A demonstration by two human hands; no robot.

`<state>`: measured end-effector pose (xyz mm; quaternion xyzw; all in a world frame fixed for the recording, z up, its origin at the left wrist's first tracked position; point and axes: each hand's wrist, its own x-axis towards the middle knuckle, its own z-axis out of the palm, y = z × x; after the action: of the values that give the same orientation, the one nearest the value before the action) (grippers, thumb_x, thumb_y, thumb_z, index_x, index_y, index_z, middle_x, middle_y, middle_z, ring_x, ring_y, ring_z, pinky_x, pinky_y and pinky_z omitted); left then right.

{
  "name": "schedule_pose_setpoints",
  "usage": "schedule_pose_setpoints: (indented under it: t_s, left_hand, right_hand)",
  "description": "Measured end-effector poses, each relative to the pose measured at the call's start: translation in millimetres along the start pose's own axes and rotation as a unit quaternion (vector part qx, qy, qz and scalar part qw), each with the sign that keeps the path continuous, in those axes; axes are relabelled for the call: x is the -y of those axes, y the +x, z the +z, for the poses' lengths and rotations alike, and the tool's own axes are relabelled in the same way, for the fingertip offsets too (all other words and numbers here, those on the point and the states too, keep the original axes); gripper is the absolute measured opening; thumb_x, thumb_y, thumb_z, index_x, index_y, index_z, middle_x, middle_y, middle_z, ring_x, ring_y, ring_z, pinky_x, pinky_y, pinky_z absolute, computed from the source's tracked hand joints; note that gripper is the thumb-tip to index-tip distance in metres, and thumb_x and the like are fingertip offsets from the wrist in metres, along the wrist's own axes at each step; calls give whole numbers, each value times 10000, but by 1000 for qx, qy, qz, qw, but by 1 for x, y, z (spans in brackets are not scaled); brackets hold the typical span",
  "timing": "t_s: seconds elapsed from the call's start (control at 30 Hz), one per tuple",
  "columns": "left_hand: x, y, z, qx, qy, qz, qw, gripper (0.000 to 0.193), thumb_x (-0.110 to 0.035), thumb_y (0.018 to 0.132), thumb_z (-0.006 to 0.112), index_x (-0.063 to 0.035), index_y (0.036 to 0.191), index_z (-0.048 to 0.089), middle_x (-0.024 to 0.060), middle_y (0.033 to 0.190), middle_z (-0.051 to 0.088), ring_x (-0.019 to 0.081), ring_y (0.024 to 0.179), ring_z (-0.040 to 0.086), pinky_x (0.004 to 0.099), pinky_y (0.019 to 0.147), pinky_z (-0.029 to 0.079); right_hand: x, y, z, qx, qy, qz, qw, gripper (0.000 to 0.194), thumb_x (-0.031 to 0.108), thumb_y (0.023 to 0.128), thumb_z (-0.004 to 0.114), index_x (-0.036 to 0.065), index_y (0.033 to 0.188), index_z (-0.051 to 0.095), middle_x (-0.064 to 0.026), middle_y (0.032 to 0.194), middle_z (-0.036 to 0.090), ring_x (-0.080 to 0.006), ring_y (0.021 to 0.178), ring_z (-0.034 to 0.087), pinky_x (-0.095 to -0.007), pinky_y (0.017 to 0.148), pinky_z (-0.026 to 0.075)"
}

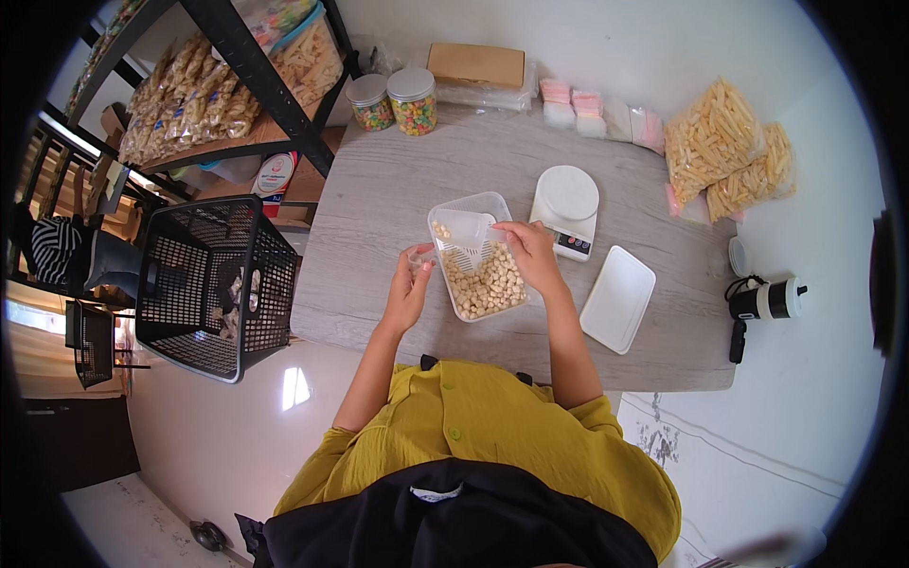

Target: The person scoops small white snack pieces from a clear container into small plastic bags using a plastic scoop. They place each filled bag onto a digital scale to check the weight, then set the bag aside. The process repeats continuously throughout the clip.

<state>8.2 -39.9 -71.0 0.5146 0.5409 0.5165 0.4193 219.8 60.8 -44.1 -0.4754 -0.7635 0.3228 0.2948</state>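
Note:
A clear plastic tub (495, 314) stands on the table before me, partly filled with small beige snack pieces (490, 280). My right hand (534, 257) grips the handle of a translucent plastic scoop (461, 227), which is over the far part of the tub and holds a few pieces. At the tub's left side, my left hand (408, 287) holds a small clear plastic bag (422, 260) between thumb and fingers. A white kitchen scale (568, 193) stands just beyond my right hand. The white lid (618, 299) lies flat to the right of the tub.
Two jars of colorful candy (412, 106), a cardboard box (476, 66) and small packets (588, 113) line the wall. Snack bags (717, 145) and a bottle (770, 299) are at right. A black basket (245, 298) and shelf are left; a person (60, 248) is beyond.

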Motion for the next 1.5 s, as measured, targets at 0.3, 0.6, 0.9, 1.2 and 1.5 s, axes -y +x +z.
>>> schedule_pose_setpoints:
  t_s: [0.3, 0.6, 0.9, 1.2, 1.5]
  left_hand:
    - [-7, 8, -3, -43, 2, 19, 999, 322, -175, 942, 469, -14, 1216, 417, 106, 1145, 520, 164, 1010, 494, 303, 877, 391]
    - [-36, 30, 26, -14, 23, 112, 993, 344, -119, 881, 567, -9, 1185, 446, 76, 992, 537, 161, 937, 505, 291, 838, 406]
    - [-36, 40, 43, 14, 102, 134, 986, 390, -117, 832, 625, 7, 1157, 449, 139, 1000, 541, 255, 954, 524, 339, 842, 416]
    - [-36, 41, 43, 11, 108, 167, 980, 391, -118, 823, 637, 18, 1138, 449, 165, 998, 542, 286, 955, 526, 369, 848, 419]
    - [-31, 35, 28, -6, 11, 111, 994, 333, -148, 909, 504, -20, 1205, 421, 128, 1053, 516, 208, 971, 502, 320, 850, 404]
  right_hand:
    - [-2, -4, -4, -43, 57, -2, 997, 202, 101, 857, 500, 137, 954, 673, -50, 775, 626, -244, 775, 489, -376, 788, 369]
    - [56, -13, -72, -121, -25, -61, 990, 184, 88, 863, 503, 106, 951, 663, -13, 736, 598, -178, 737, 484, -334, 802, 297]
    - [94, -32, -104, -88, -176, -80, 977, 159, 64, 797, 538, 98, 898, 656, -16, 747, 593, -193, 752, 513, -345, 749, 300]
    - [117, -36, -102, -117, -265, -168, 942, 194, 22, 750, 565, 93, 906, 655, -11, 795, 605, -180, 761, 523, -347, 743, 280]
    - [87, -30, -85, -159, -228, -105, 955, 177, 74, 738, 601, 89, 907, 650, -17, 773, 596, -183, 789, 517, -354, 749, 315]
